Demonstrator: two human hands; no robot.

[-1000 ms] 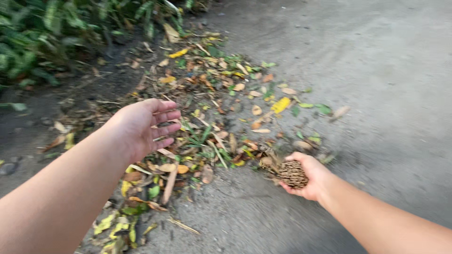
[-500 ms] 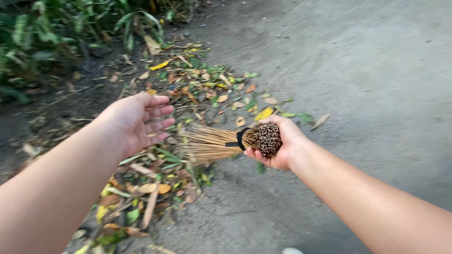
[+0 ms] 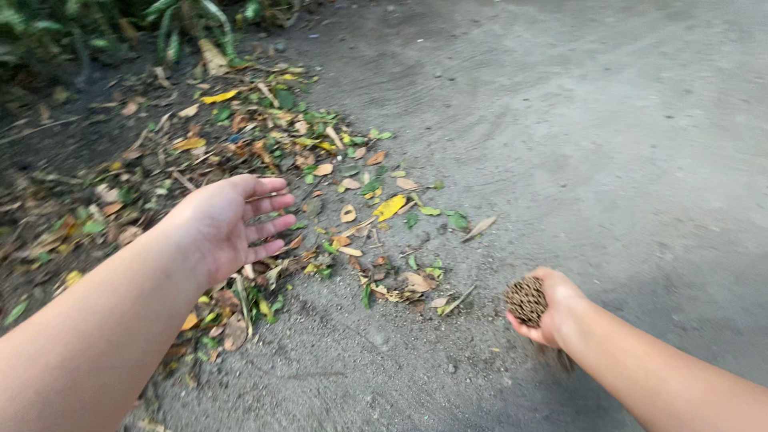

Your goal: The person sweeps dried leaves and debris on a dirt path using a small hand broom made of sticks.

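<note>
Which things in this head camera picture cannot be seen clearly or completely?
- Broom: only the butt end of the stick bundle shows; the right hand and the viewing angle hide the bristles.
- Left hand: open, palm side turned away.
- Plants: cut off by the top edge.
- Leaves: far ones blurred and too small.

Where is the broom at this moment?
In the head view the broom is at lower right, gripped in the right hand above the grey ground, just right of the leaf pile. Only its butt end shows.
</note>
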